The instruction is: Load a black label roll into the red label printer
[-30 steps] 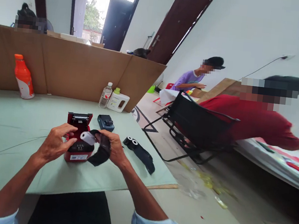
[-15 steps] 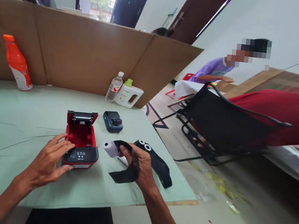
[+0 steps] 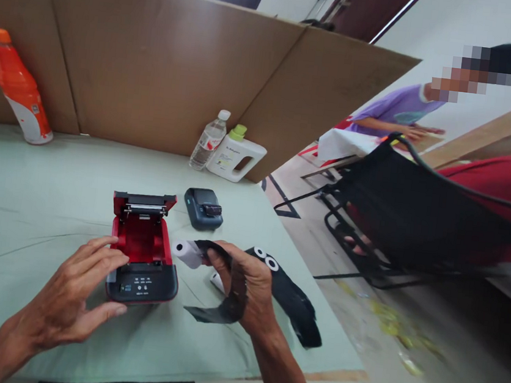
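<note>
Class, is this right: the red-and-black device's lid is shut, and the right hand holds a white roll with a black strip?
Not quite: the lid stands open on the red-and-black device, baring its red inside, as the head view shows. The right hand does hold a white roll with a black strip.
</note>
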Demonstrator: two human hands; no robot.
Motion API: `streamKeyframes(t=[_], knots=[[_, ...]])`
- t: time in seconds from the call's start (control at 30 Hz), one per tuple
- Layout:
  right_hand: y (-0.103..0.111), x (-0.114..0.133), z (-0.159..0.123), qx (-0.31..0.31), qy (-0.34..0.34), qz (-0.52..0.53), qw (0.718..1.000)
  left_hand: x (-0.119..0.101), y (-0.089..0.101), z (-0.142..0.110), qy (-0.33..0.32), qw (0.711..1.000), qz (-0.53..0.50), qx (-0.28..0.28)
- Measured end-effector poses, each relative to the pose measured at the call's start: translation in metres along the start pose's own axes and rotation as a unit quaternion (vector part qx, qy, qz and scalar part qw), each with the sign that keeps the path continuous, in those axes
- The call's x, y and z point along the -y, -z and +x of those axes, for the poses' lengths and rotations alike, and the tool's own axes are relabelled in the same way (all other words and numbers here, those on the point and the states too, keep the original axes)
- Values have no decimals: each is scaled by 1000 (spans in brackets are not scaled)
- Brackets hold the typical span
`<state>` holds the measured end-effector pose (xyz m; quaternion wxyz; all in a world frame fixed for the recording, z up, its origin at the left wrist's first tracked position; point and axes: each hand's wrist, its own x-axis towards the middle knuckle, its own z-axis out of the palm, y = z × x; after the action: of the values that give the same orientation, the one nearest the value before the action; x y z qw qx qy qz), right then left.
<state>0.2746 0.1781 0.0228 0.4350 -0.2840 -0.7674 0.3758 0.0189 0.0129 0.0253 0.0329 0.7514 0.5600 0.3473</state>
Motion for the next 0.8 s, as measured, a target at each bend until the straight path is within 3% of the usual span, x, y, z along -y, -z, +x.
streamKeyframes(t=[0.6,0.8], knots=[[-43,5,21,140,95,33,985,2,13,31,57,997,-41,-26],[-33,-1,18,100,77,26,992,14,25,30,97,993,-13,-63]])
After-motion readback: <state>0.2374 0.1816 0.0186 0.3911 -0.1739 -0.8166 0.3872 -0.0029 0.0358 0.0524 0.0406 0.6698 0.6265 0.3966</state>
